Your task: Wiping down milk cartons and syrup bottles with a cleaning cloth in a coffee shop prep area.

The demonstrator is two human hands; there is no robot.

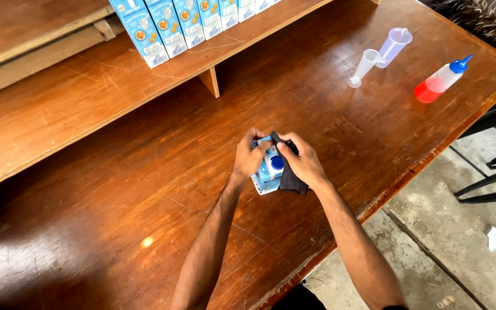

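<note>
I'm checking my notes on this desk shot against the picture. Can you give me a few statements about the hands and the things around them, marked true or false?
1. Both hands grip a small blue and white carton over the wooden table. True.
2. The right hand presses a dark cloth against the carton. True.
3. The left hand rests flat on the table, away from the carton. False: it clasps the carton's left side.
4. The squeeze bottle with the blue nozzle holds green liquid. False: the liquid is red.
5. A row of cartons stands on the raised shelf. True.
6. The two clear funnels stand on that shelf. False: they lie on the table, near the bottle.
</note>
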